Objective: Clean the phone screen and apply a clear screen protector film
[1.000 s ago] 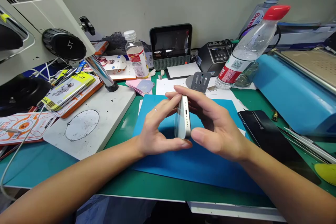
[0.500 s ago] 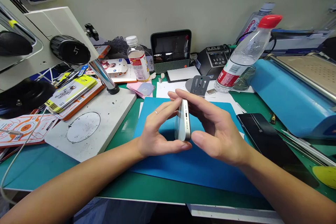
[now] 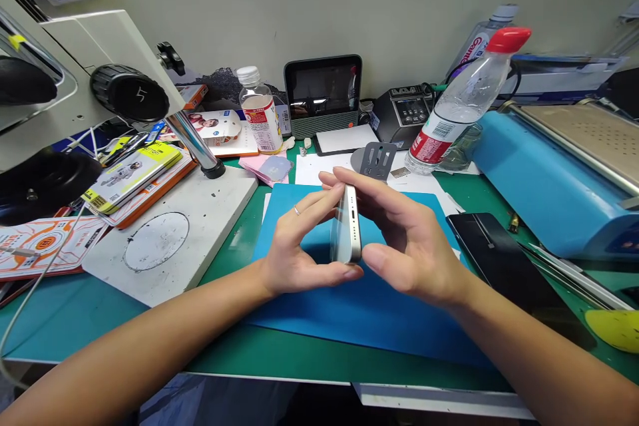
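Note:
A smartphone (image 3: 353,226) with a silver frame stands on its long edge between my hands, its charging port end facing me. My left hand (image 3: 304,246), with a ring on one finger, holds it by thumb below and fingertips above. Around the other side curls my right hand (image 3: 414,239), fingers along the phone's upper edge and thumb beside its lower corner. The far end of the phone is hidden behind my fingers. Below it lies a blue mat (image 3: 369,313) on the green table surface.
On the left rises a microscope stand (image 3: 200,140) with a white base (image 3: 224,206). A tilted bottle with a red cap (image 3: 459,106), a smaller bottle (image 3: 260,113) and a screen device (image 3: 324,90) stand behind. To the right are a dark flat panel (image 3: 499,259) and a blue machine (image 3: 544,193).
The view has shifted very slightly. My hands and the phone keep practically the same pose.

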Demonstrator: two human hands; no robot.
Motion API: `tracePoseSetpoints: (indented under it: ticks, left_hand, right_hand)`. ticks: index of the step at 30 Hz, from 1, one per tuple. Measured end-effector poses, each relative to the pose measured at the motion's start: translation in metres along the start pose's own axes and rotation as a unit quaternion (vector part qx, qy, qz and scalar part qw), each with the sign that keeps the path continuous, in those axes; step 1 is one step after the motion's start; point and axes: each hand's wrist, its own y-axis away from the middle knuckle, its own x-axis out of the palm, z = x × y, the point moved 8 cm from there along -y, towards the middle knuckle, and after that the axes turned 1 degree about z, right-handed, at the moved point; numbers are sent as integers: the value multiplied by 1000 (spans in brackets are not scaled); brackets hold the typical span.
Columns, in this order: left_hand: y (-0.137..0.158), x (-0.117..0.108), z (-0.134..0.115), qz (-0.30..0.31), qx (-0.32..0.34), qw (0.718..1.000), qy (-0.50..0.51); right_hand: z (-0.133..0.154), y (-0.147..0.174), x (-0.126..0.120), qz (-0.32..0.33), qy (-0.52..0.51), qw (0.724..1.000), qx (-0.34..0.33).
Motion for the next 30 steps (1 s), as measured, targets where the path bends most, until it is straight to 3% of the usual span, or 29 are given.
tracePoseSetpoints:
  ticks: [30]
  left_hand:
    - [0,1,-4,-11,22,1000,-3]
  right_hand:
    - [3,0,0,-9,-9,1000,-2]
